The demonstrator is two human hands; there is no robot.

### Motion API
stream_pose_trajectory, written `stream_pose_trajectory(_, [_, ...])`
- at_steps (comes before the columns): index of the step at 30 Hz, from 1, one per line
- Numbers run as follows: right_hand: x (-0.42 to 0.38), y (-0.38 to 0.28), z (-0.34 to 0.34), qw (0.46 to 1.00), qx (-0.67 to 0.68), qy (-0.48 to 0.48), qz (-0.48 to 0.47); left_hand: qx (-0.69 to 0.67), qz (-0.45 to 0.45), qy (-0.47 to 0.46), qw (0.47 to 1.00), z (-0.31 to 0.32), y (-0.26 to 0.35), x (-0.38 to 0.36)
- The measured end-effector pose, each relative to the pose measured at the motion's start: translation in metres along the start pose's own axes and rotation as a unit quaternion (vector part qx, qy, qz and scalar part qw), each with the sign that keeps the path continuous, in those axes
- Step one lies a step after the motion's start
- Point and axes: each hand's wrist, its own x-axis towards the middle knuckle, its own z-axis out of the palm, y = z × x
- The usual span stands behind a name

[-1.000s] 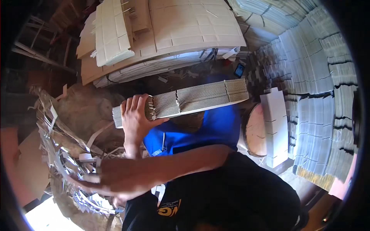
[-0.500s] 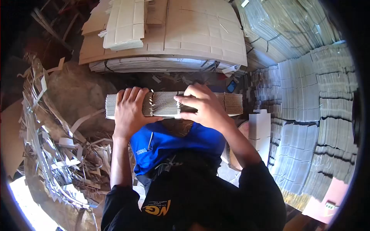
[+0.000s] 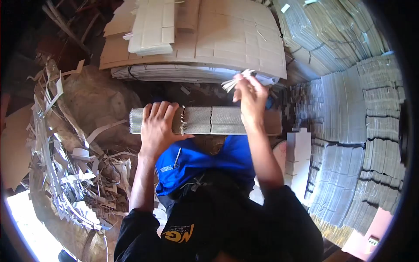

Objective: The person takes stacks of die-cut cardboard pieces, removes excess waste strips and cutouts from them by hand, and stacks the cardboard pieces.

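Observation:
A long bundle of cardboard sheets point(image 3: 227, 120), edges up, lies across my lap above the blue trousers. My left hand point(image 3: 158, 126) is wrapped over its left part, fingers on the far side and thumb on the near side. Just right of that hand, small cardboard tabs point(image 3: 183, 120) stick out of a slot line in the bundle. A dark slot line point(image 3: 211, 120) near the middle shows no tabs. Raised beyond the bundle, my right hand point(image 3: 251, 98) is closed on a small bunch of cardboard scraps point(image 3: 238, 81), fanned out from its fingers.
Flat cardboard sheets point(image 3: 227, 35) are piled ahead, with a smaller cardboard stack point(image 3: 152, 30) on top. Tied cardboard bundles point(image 3: 342, 105) line the right side. Loose paper and cardboard strips point(image 3: 74, 183) heap up on the left. A white folded carton point(image 3: 297, 157) stands by my right arm.
My right hand has lifted off the bundle, moving up and right with the scraps pulled from the middle slot line. My left hand keeps its hold. The whole view has shifted slightly.

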Motion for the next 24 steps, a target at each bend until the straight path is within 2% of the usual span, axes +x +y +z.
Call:
stream_pose_trajectory(2, [0.009,-0.002,0.028,0.973,0.122,0.174,-0.088,-0.012,0.009,0.005,1.0,0.001,-0.002,0.001])
stream_pose_trajectory(4, [-0.017,-0.033,0.091,0.99,0.118,0.057,-0.059,-0.009,0.017,-0.005,1.0,0.001,-0.005,-0.001])
stream_pose_trajectory(5, [-0.038,-0.014,0.129,0.973,0.113,-0.119,-0.16,-0.012,0.017,-0.008,1.0,0.003,-0.006,0.001])
stream_pose_trajectory(6, [-0.065,-0.03,0.158,0.974,0.122,-0.106,-0.162,-0.017,0.021,-0.01,1.0,0.006,-0.007,0.005])
stream_pose_trajectory(7, [-0.093,-0.065,0.182,0.914,-0.026,-0.351,-0.204,-0.026,0.023,-0.011,0.999,0.007,-0.006,0.008])
stream_pose_trajectory(8, [-0.112,-0.083,0.199,0.773,-0.175,-0.567,-0.224,-0.026,0.031,-0.017,0.999,0.007,-0.003,0.009])
stream_pose_trajectory(9, [-0.12,-0.078,0.213,0.778,-0.174,-0.561,-0.225,-0.026,0.028,-0.02,0.999,0.006,-0.001,0.008])
stream_pose_trajectory(10, [-0.125,-0.067,0.226,0.809,-0.214,-0.44,-0.327,-0.025,0.025,-0.021,0.999,0.004,-0.001,0.008])
stream_pose_trajectory(11, [-0.122,-0.066,0.231,0.816,-0.248,-0.309,-0.421,-0.023,0.02,-0.018,0.999,0.001,-0.004,0.01])
stream_pose_trajectory(13, [-0.072,-0.051,0.191,0.821,-0.264,-0.333,-0.382,-0.019,0.018,-0.013,1.0,-0.001,-0.009,0.01])
stream_pose_trajectory(15, [-0.038,-0.047,0.135,0.881,-0.244,-0.23,-0.333,-0.014,0.009,-0.015,1.0,-0.001,-0.014,0.007])
stream_pose_trajectory(17, [-0.016,-0.022,0.081,0.858,-0.324,-0.203,-0.342,-0.01,0.0,-0.012,1.0,-0.002,-0.018,0.005])
stream_pose_trajectory(18, [-0.017,-0.015,0.072,0.853,-0.33,-0.213,-0.344,-0.008,-0.002,-0.009,1.0,-0.001,-0.019,0.004])
stream_pose_trajectory(19, [-0.025,-0.009,0.062,0.826,-0.377,-0.241,-0.344,-0.008,0.0,-0.01,1.0,-0.001,-0.019,0.003])
stream_pose_trajectory(20, [-0.031,-0.005,0.055,0.797,-0.422,-0.266,-0.341,-0.015,-0.004,-0.008,1.0,0.0,-0.017,0.004])
stream_pose_trajectory(21, [-0.033,-0.003,0.052,0.795,-0.426,-0.269,-0.338,-0.022,-0.005,-0.002,1.0,0.0,-0.015,0.005])
stream_pose_trajectory(24, [-0.041,0.007,0.062,0.782,-0.45,-0.218,-0.373,-0.027,-0.005,0.004,1.0,-0.002,-0.016,0.004])
